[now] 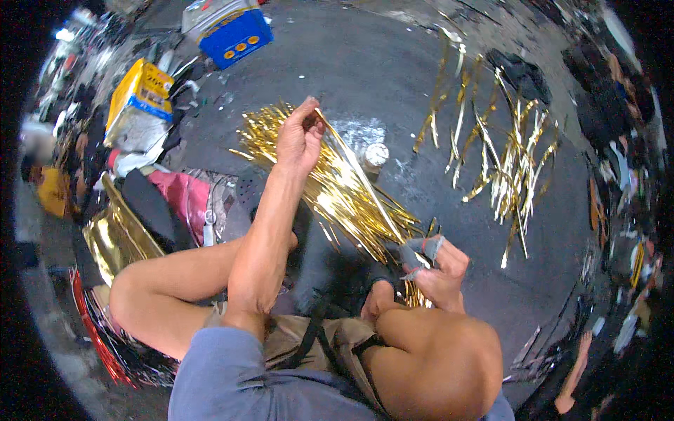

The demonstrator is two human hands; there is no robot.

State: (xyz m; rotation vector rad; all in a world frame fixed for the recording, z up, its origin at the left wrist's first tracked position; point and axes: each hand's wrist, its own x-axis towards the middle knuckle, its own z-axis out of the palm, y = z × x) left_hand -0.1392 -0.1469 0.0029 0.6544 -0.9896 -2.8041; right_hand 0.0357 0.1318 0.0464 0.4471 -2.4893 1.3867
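A person seated on a dark floor (pixel 393 77) pinches one end of a gold foil strip (pixel 354 172) in the raised left hand (pixel 298 140), while the right hand (pixel 435 270), fingers (pixel 421 247) taped and closed, grips its lower end. A gold strip bundle (pixel 330 182) lies beneath; loose strips (pixel 509 158) scatter right, a small jar (pixel 376 156) between them.

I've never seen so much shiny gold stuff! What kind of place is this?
Probably a small craft workshop where people work sitting on the floor. Gold foil strips lie in heaps on the dark floor, with foil sheets and boxes around.
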